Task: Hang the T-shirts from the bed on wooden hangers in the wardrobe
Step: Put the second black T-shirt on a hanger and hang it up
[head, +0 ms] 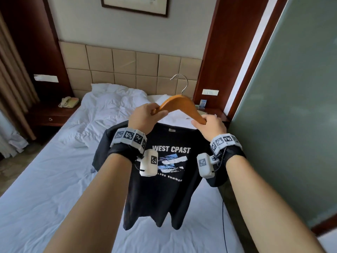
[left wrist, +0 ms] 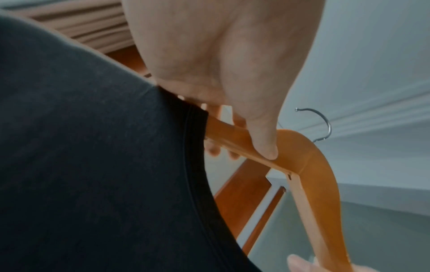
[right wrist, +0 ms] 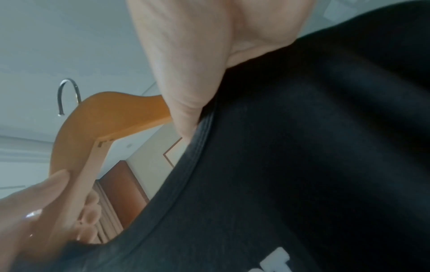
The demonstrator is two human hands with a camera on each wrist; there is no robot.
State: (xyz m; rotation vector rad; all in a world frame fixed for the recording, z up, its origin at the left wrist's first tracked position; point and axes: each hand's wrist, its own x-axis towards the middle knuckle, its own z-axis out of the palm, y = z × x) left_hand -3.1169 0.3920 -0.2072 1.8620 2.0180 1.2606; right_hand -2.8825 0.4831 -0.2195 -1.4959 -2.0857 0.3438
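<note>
A wooden hanger (head: pixel 177 102) with a metal hook (head: pixel 180 81) is held up over the bed. My left hand (head: pixel 145 115) grips its left arm (left wrist: pixel 232 136), and my right hand (head: pixel 209 125) grips its right arm (right wrist: pixel 130 114). A black T-shirt (head: pixel 164 179) printed "WEST CPAST" hangs below the hanger, its collar edge (left wrist: pixel 193 165) pulled up against both hands. In the right wrist view the black T-shirt (right wrist: pixel 302 165) fills the right side. How far the hanger's ends sit inside the collar is hidden by my hands.
The bed (head: pixel 45 198) with white sheets and a rumpled duvet (head: pixel 113 106) lies below. A white garment (head: pixel 175 117) lies behind the hanger. A nightstand with a phone (head: pixel 68 102) stands left, a frosted glass panel (head: pixel 291 125) right, a padded headboard (head: pixel 127 66) ahead.
</note>
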